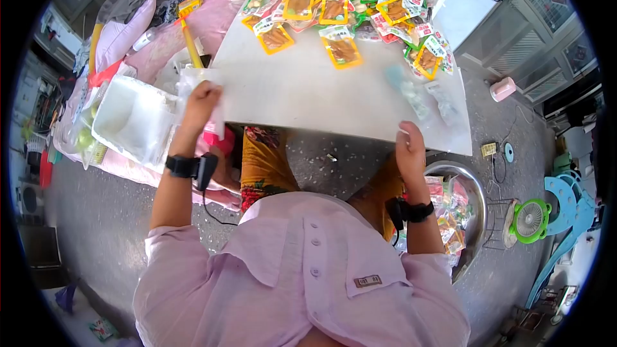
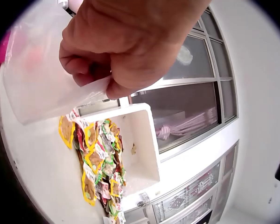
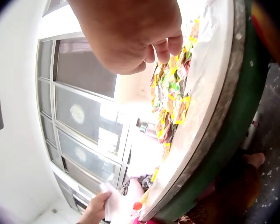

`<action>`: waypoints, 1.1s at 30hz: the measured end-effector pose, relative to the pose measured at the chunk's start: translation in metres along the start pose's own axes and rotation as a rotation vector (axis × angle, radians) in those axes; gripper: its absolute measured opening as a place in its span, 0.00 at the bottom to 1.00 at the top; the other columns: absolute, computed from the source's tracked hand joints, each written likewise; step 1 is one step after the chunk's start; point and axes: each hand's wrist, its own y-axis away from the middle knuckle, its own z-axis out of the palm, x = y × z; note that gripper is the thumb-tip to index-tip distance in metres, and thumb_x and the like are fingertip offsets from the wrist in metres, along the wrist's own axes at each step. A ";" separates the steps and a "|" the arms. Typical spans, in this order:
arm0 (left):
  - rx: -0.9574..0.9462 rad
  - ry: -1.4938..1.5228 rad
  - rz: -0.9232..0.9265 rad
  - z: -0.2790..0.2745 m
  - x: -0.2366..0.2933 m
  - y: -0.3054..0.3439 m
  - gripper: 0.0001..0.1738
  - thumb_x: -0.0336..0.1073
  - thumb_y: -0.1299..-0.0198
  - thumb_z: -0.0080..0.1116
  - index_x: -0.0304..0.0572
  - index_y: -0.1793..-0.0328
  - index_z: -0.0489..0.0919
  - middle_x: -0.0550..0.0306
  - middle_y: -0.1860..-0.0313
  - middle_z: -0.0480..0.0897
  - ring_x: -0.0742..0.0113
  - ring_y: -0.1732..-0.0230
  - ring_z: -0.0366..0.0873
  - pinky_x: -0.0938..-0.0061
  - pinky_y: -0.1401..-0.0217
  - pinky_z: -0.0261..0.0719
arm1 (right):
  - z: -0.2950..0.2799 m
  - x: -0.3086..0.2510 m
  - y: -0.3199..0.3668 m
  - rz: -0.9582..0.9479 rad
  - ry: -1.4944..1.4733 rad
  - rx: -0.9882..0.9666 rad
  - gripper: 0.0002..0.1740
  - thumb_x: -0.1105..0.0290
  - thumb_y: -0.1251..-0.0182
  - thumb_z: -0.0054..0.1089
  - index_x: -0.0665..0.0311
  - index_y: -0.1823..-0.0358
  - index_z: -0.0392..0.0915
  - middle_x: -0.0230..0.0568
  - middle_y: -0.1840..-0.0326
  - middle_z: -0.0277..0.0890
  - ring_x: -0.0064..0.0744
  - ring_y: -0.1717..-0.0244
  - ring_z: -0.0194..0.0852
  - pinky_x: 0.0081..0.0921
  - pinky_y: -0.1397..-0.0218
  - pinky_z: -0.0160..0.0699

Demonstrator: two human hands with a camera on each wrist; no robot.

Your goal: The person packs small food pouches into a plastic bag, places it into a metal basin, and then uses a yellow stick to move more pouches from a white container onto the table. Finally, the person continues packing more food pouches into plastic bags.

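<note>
**Left hand [image 1: 201, 104] grips a bag [image 2: 37, 79] at the bench [image 1: 289, 93]; right hand [image 1: 411, 151] holds nothing**

A person sits at the near side of the bench, left fingers curled tightly round the edge of the clear bag, which hangs at the bench's left end. The right hand, over or just beside the near right edge, has its fingers loosely bent, with nothing in them. A heap of packets [image 1: 334, 9] covers the far side; limp clear plastic [image 1: 416, 101] lies at the right, and a metal basin [image 1: 482, 209] holding more packets stands below.

The step in hand appears to be readying the bag, with no packet yet in either hand. The next move seems to call for the free right hand to come across and help part the bag's mouth.

Whether that mouth is parted cannot be told: the film is see-through and pale, and the left fingertips are tucked from sight. The head view cuts off the heap's far end, where the left wrist view shows a white box [image 2: 142, 172]. The right forearm hides part of the basin, and glare washes out much of the right wrist view.
</note>
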 end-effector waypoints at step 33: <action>-0.183 -0.298 0.155 0.171 0.026 0.016 0.04 0.31 0.54 0.47 0.40 0.72 0.69 0.45 0.76 0.73 0.47 0.70 0.71 0.62 0.69 0.68 | 0.153 -0.018 -0.077 0.010 0.046 -0.429 0.09 0.70 0.48 0.43 0.67 0.69 0.68 0.56 0.69 0.69 0.53 0.63 0.67 0.38 0.61 0.66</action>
